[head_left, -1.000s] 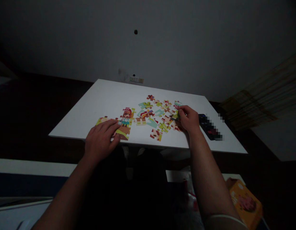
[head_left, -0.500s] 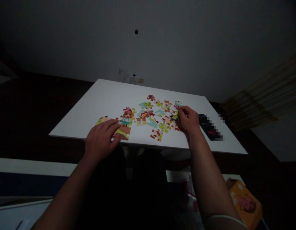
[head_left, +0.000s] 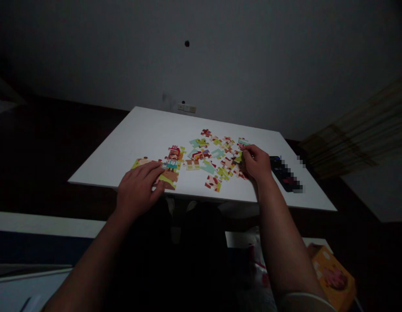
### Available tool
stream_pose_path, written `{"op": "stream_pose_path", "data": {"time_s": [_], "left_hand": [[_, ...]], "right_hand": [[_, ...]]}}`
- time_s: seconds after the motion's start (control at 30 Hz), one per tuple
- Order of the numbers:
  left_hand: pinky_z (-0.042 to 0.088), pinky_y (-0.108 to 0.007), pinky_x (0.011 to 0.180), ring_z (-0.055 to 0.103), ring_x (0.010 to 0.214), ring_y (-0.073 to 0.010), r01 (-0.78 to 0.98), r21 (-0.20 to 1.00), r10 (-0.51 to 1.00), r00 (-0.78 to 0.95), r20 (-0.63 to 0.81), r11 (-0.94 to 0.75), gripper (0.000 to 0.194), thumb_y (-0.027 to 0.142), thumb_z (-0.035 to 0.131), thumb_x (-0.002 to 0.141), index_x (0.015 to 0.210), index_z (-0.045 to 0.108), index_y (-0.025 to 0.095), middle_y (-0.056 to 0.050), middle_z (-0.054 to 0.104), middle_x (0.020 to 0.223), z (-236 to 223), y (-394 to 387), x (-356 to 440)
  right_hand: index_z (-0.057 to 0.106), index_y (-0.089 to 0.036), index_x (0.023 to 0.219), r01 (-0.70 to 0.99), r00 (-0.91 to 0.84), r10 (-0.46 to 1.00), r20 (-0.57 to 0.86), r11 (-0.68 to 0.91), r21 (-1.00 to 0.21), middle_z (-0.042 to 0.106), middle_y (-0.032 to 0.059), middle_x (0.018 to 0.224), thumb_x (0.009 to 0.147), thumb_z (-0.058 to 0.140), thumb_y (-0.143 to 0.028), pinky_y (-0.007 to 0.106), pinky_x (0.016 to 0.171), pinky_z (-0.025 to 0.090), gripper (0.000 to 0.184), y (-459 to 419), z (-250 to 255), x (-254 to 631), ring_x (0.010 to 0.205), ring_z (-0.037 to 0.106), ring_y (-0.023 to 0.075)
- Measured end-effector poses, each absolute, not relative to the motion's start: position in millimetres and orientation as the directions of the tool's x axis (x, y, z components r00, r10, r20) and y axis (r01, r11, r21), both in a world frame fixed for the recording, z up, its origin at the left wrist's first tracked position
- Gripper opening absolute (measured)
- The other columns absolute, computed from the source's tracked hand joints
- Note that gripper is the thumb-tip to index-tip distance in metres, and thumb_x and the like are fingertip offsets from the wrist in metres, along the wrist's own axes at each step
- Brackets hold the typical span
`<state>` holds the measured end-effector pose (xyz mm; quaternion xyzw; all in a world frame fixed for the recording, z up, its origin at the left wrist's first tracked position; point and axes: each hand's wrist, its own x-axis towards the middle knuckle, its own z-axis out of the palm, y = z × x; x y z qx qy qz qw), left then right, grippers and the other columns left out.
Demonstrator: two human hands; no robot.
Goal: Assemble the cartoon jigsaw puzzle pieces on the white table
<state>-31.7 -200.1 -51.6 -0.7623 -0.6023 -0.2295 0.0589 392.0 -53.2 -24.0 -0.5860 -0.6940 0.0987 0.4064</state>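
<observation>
My left hand (head_left: pixel 139 184) lies flat, fingers outstretched, over a joined section of jigsaw puzzle (head_left: pixel 171 175). That section pictures a figure in a red cap and blue overalls; my hand covers part of its left side. On the right, my right hand (head_left: pixel 256 162) is closed in a pinch on a greenish puzzle piece (head_left: pixel 239 157), partly hidden by the fingers. Loose puzzle pieces (head_left: pixel 208 166) lie scattered between my hands, some overlapping. A piece with brown patches (head_left: pixel 213 183) lies nearest the table's front edge.
The white table (head_left: pixel 106 147) stands before a grey wall with a socket strip (head_left: pixel 186 108). A dark phone (head_left: pixel 280 171), partly pixelated, lies right of my right hand. Below the table at right are an orange box (head_left: pixel 334 277) and a clear plastic bag (head_left: pixel 261 277).
The piece at my right fingertips has turned slightly, showing more green where it looked dark before. My left hand stays in place on the joined section. The view has shifted very slightly.
</observation>
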Motion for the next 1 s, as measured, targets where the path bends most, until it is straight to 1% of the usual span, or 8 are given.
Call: {"op": "stream_pose_path", "data": {"time_s": [0.27,0.5,0.73,0.83,1.0], "left_hand": [[0.053,-0.059,0.112,0.067,0.143,-0.0381,0.942,0.21,0.892,0.154,0.424,-0.262,0.042,0.038,0.059,0.107,0.146,0.072,0.029,-0.008,0.07,0.159,-50.8,-199.7,-31.1],[0.053,-0.059,0.114,0.066,0.143,-0.0382,0.941,0.226,0.898,0.142,0.416,-0.253,0.044,0.039,0.06,0.106,0.147,0.072,0.03,-0.008,0.07,0.159,-50.2,-200.1,-30.4],[0.053,-0.058,0.113,0.066,0.144,-0.0379,0.944,0.21,0.897,0.149,0.416,-0.255,0.044,0.039,0.06,0.106,0.147,0.072,0.029,-0.008,0.07,0.16,-50.2,-200.1,-30.2],[0.054,-0.058,0.111,0.066,0.143,-0.0379,0.948,0.19,0.894,0.155,0.421,-0.254,0.043,0.038,0.059,0.107,0.147,0.071,0.028,-0.008,0.07,0.159,-50.2,-200.1,-30.0],[0.053,-0.059,0.112,0.066,0.144,-0.038,0.949,0.192,0.897,0.155,0.414,-0.252,0.043,0.039,0.06,0.107,0.147,0.071,0.028,-0.009,0.07,0.16,-51.0,-200.1,-30.5]], "right_hand": [[0.077,-0.031,0.1,0.725,0.006,0.887,0.462,0.315,-0.613,0.083,0.0096,0.099,0.099,0.06,-0.046,0.052,0.087,0.06,0.023,-51.9,-28.1,393.8,0.091,0.078,0.036],[0.078,-0.03,0.102,0.722,0.01,0.889,0.459,0.311,-0.618,0.084,0.0106,0.102,0.098,0.059,-0.048,0.053,0.091,0.06,0.026,-51.7,-29.1,394.4,0.095,0.078,0.037],[0.078,-0.03,0.1,0.729,0.007,0.885,0.465,0.314,-0.609,0.083,0.0098,0.098,0.097,0.06,-0.046,0.051,0.086,0.059,0.025,-51.0,-28.6,395.3,0.09,0.077,0.0355],[0.078,-0.031,0.101,0.729,0.009,0.886,0.464,0.312,-0.61,0.084,0.0096,0.1,0.098,0.059,-0.045,0.052,0.087,0.059,0.024,-50.8,-28.8,395.4,0.091,0.077,0.0359],[0.077,-0.032,0.1,0.716,0.011,0.887,0.461,0.315,-0.623,0.085,0.0098,0.106,0.098,0.06,-0.045,0.054,0.094,0.06,0.021,-50.5,-28.6,394.7,0.1,0.079,0.0374]]}}
